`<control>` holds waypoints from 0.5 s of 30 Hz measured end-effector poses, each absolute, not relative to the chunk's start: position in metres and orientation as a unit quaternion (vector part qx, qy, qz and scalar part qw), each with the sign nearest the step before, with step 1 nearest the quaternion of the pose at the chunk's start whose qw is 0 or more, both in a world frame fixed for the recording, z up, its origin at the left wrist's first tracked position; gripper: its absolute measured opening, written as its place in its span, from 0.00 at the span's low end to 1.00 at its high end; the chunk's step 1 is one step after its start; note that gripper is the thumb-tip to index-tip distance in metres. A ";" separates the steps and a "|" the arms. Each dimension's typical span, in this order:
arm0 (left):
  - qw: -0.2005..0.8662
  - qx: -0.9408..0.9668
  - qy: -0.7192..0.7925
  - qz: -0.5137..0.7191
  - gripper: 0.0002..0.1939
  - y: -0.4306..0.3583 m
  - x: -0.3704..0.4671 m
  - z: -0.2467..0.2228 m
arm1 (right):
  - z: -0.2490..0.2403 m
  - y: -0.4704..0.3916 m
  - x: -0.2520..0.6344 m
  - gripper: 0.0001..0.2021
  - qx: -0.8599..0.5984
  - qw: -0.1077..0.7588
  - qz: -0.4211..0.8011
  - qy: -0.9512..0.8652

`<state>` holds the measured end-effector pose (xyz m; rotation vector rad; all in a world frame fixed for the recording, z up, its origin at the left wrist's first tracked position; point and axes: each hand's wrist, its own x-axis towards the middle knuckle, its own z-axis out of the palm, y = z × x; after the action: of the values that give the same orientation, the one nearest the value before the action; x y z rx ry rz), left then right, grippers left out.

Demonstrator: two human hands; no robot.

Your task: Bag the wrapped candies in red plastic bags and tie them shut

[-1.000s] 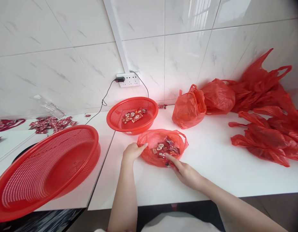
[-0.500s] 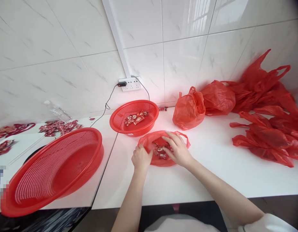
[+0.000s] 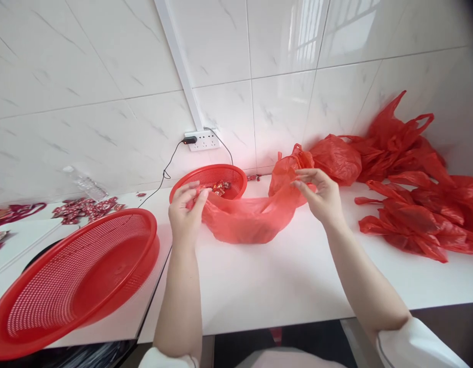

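A thin red plastic bag [image 3: 247,222] is stretched sideways between my two hands above the white table. Its left end is pinched by my left hand [image 3: 186,209], its right end by my right hand [image 3: 320,194]. The bag's bottom sags, with a darker mass showing faintly through the plastic. Just behind it stands a small red colander [image 3: 209,171] holding several wrapped candies [image 3: 221,188], partly hidden by my left hand and the bag.
A large red colander [image 3: 117,260] tilts at the left, with red packets [image 3: 83,208] and a clear bottle [image 3: 85,183] behind it. Filled red bags [image 3: 336,158] line the wall; loose red bags [image 3: 420,220] lie at the right. A power strip [image 3: 204,140] hangs on the wall.
Both hands have moved apart and now hold the bag by its sides, pulled wide and raised. Before, they were at its open mouth, with candies visible inside.
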<state>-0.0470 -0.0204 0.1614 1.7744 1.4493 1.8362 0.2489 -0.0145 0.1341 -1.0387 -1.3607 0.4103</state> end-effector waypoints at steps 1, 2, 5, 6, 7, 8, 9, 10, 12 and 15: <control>0.153 0.600 0.431 0.656 0.12 -0.021 -0.043 0.168 | 0.145 -0.014 0.245 0.10 -0.425 0.670 0.165 -0.587; 0.206 0.602 0.375 0.674 0.13 -0.022 -0.038 0.173 | 0.154 -0.014 0.241 0.10 -0.394 0.695 0.158 -0.580; 0.340 0.614 0.273 0.658 0.27 -0.023 -0.027 0.173 | 0.168 -0.015 0.222 0.17 -0.313 0.720 0.191 -0.588; 0.378 0.624 0.266 0.630 0.32 -0.022 -0.024 0.170 | 0.169 -0.016 0.215 0.19 -0.296 0.712 0.213 -0.600; 0.416 0.637 0.270 0.590 0.36 -0.022 -0.020 0.166 | 0.169 -0.017 0.207 0.21 -0.281 0.696 0.238 -0.616; 0.447 0.654 0.283 0.541 0.38 -0.021 -0.016 0.162 | 0.167 -0.018 0.200 0.22 -0.268 0.676 0.262 -0.634; 0.469 0.674 0.298 0.488 0.39 -0.021 -0.012 0.159 | 0.165 -0.020 0.193 0.21 -0.255 0.653 0.284 -0.654; 0.481 0.693 0.312 0.436 0.38 -0.021 -0.006 0.156 | 0.163 -0.022 0.187 0.19 -0.241 0.628 0.303 -0.675; 0.481 0.724 0.337 0.362 0.31 -0.022 0.005 0.152 | 0.158 -0.025 0.179 0.18 -0.214 0.571 0.319 -0.725; 0.490 0.713 0.367 0.341 0.15 -0.021 0.017 0.149 | 0.152 -0.023 0.179 0.18 -0.222 0.523 0.275 -0.776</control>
<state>0.0167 -0.0206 0.1490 1.7324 0.8919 0.8295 0.1791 -0.0226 0.1521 -0.5328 -1.8573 0.6590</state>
